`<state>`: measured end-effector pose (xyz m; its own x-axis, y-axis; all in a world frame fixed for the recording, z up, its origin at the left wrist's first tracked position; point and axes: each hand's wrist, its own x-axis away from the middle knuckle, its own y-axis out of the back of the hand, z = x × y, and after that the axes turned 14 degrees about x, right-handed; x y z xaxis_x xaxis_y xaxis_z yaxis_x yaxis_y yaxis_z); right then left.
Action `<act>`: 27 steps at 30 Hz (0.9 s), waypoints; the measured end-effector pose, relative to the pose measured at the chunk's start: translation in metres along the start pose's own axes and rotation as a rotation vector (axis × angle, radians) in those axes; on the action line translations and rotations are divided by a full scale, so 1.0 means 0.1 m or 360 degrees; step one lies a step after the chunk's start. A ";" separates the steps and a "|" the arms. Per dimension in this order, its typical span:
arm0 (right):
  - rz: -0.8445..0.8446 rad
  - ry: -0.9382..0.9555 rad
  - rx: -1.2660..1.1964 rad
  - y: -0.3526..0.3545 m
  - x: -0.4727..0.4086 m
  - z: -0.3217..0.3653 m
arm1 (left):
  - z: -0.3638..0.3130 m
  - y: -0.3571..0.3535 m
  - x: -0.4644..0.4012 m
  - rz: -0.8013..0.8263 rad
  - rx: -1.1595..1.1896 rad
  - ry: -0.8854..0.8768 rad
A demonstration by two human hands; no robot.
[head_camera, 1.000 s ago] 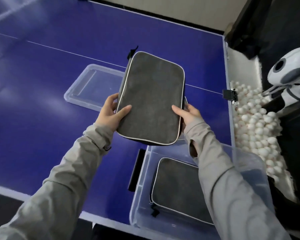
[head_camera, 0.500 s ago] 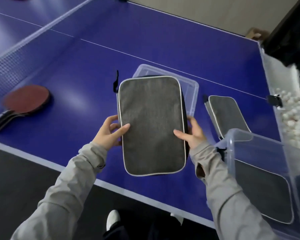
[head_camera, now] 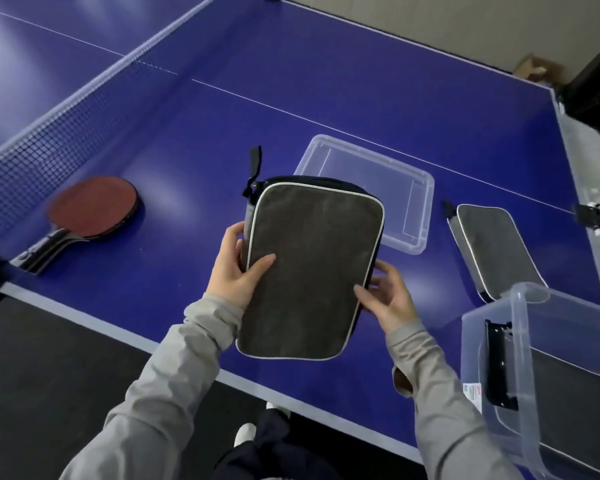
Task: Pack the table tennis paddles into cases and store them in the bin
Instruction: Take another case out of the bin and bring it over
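Net (head_camera: 32, 147) runs along the far left, from 8 o'clock up toward 12 o'clock. Just inside it, at 9 o'clock, a red-faced paddle (head_camera: 90, 209) lies flat on the blue table (head_camera: 291, 81); blade toward 2 o'clock, handle toward 8 o'clock, handle end close to the near table edge. At least one more handle shows beneath it; count cannot be told.

Centre: grey paddle case (head_camera: 309, 275) with white piping, held off the table surface. Long axis runs roughly 12 to 6 o'clock, tipped slightly toward 1 o'clock; broad face up to the camera. Black zipper pull (head_camera: 255, 164) stands up at the top left corner. Bottom end overhangs the near white edge line of the table.

Left hand (head_camera: 232, 271) grips the case's left edge, thumb laid over the front face, fingers curled behind. Right hand (head_camera: 390, 303) holds the right edge, thumb on the front near the piping, fingers loosely bent behind.

Behind the case at 1 o'clock, a clear bin lid (head_camera: 392, 188) lies flat. Open blue surface between paddle and case, and beyond the lid.

At 3 o'clock a second grey case (head_camera: 492, 251) lies flat, long axis toward 11 o'clock, its near end just beside the clear bin (head_camera: 520, 358) at 4 o'clock. Bin shows a black latch (head_camera: 499, 365) and a further grey case (head_camera: 586, 403) inside.
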<state>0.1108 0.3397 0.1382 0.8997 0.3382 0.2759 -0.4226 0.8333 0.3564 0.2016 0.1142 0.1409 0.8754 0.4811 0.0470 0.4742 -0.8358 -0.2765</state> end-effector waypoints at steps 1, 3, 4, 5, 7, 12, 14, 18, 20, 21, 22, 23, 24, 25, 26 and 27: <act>-0.0071 0.0019 -0.0003 0.01 -0.06 0.04 | -0.04 0.00 -0.05 0.0023 -0.0082 -0.0039; -0.0256 0.0163 0.0052 0.06 -0.19 0.21 | -0.12 0.01 -0.16 0.0079 -0.0326 -0.0100; -0.0349 0.0255 0.0109 0.08 -0.26 0.32 | -0.15 0.02 -0.22 0.0111 -0.0468 -0.0128; -0.0415 0.0342 0.0169 0.11 -0.34 0.44 | -0.18 0.04 -0.27 0.0149 -0.0603 -0.0161; -0.0421 0.0473 0.0301 0.14 -0.47 0.69 | -0.23 0.08 -0.37 0.0240 -0.0826 -0.0207; -0.0043 0.0538 0.0565 -0.11 -0.73 1.22 | -0.40 0.23 -0.60 0.0605 -0.1054 -0.0084; 0.0106 0.0497 0.0630 -0.24 -0.81 1.33 | -0.45 0.30 -0.70 0.0741 -0.1085 -0.0014; 0.0312 0.0363 0.0730 -0.46 -0.89 1.39 | -0.50 0.49 -0.92 0.0935 -0.1149 0.0098; 0.0303 0.0276 0.0712 -0.57 -0.90 1.40 | -0.52 0.60 -1.01 0.1015 -0.1143 0.0132; 0.0283 0.0232 0.0691 -0.62 -0.90 1.40 | -0.53 0.66 -1.05 0.1043 -0.1135 0.0148; 0.0244 0.0191 0.0696 -0.68 -0.90 1.39 | -0.54 0.72 -1.09 0.1068 -0.1126 0.0161; 0.0188 0.0149 0.0728 -0.73 -0.90 1.38 | -0.55 0.78 -1.13 0.1088 -0.1117 0.0164; 0.0134 0.0099 0.0767 -0.79 -0.90 1.36 | -0.55 0.83 -1.17 0.1104 -0.1108 0.0158; 0.0091 0.0039 0.0776 -0.84 -0.89 1.33 | -0.56 0.87 -1.20 0.1121 -0.1099 0.0149; 0.0054 -0.0015 0.0760 -0.89 -0.87 1.29 | -0.56 0.91 -1.22 0.1145 -0.1093 0.0144; 0.0012 -0.0060 0.0732 -0.94 -0.86 1.25 | -0.56 0.94 -1.25 0.1178 -0.1091 0.0150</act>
<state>0.0599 0.1778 0.1925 0.8955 0.3200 0.3094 -0.4412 0.5472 0.7112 0.1424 -0.0395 0.1627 0.9610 -0.2174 0.1707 -0.2648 -0.9014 0.3426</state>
